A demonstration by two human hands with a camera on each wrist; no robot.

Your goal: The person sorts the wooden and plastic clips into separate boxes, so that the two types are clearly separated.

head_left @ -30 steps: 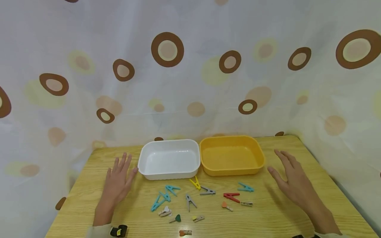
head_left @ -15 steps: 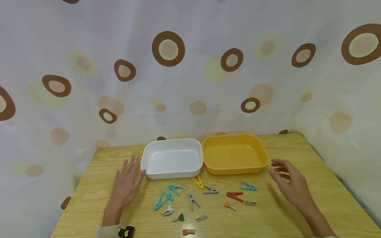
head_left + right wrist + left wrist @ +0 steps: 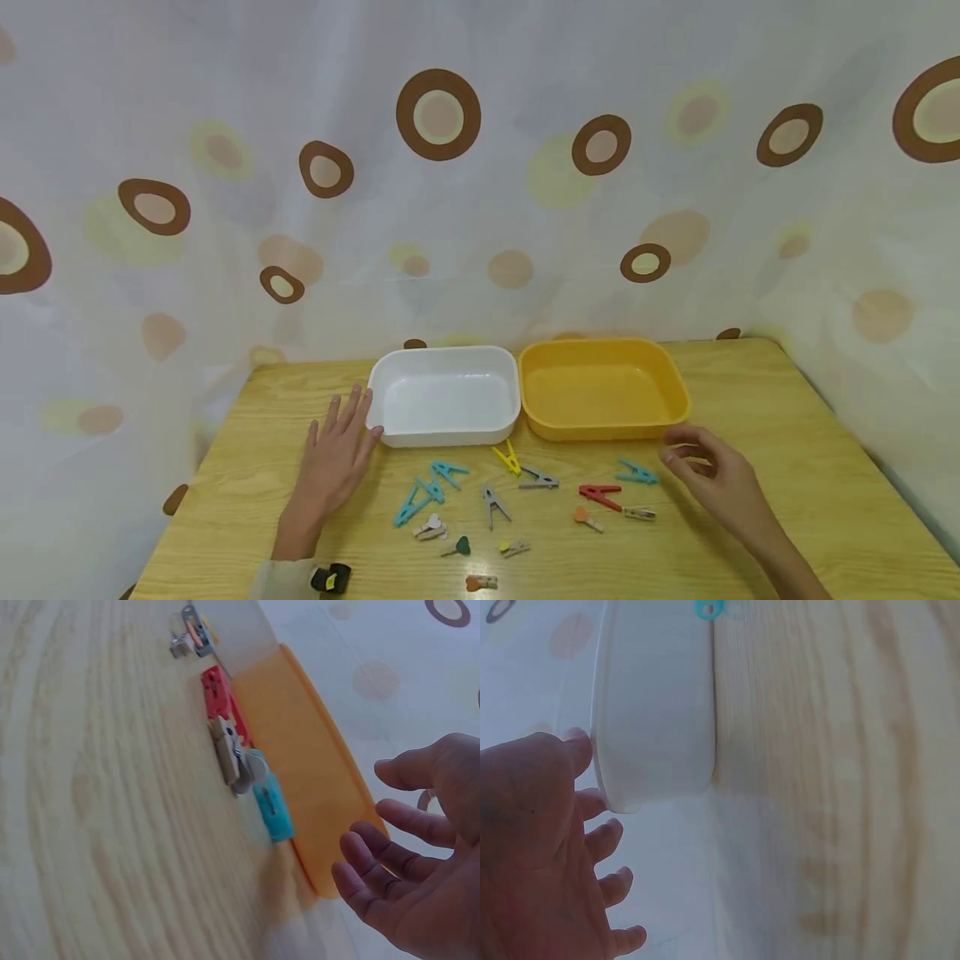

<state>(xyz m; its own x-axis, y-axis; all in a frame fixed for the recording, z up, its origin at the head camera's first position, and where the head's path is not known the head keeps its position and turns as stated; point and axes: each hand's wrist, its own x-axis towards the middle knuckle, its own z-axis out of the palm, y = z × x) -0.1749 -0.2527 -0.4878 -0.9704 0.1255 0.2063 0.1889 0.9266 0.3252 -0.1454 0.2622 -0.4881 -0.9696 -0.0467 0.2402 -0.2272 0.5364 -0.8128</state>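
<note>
So the right hand (image 3: 712, 479) is hovering with its fingers loosely curled and nothing in them, right next to a small teal clothespin (image 3: 637, 473) lying flat on the wooden table (image 3: 787, 467), just in front of the yellow tray (image 3: 603, 390). The pin is a little plastic peg, bright blue-green with splayed legs, with a red clip (image 3: 599, 496) and a tiny wooden one (image 3: 639, 513) close by. The left hand (image 3: 337, 458) is flat on the table, fingers straight, thumb tip against the corner of the white tray (image 3: 444, 396), gripping nothing.
</note>
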